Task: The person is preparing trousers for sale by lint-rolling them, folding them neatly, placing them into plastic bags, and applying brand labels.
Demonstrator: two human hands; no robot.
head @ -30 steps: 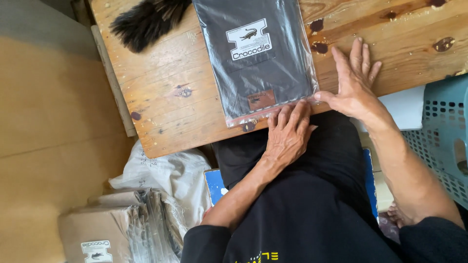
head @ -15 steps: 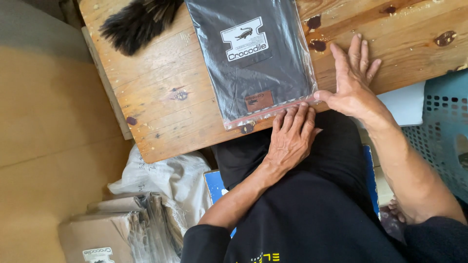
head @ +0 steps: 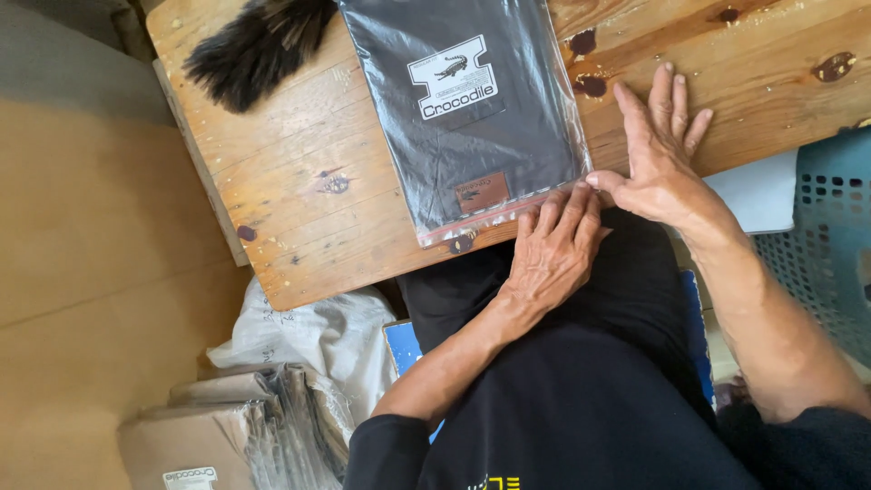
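A clear packet (head: 472, 109) of dark cloth with a white label (head: 452, 80) lies on the wooden surface (head: 299, 181). Both hands, left (head: 553, 249) and right (head: 658, 150), lie flat and open, fingertips pressing its near edge.

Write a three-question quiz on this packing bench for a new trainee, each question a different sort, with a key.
1. True or false: the left hand presses the near edge of the clear bag holding a dark garment.
2. Which thing lies at the far left corner of the wooden table? A) scissors B) black duster C) tape roll
3. Fill in: the right hand lies flat, its thumb touching the bag's near ____ corner.

Key: 1 true; 2 B; 3 right.
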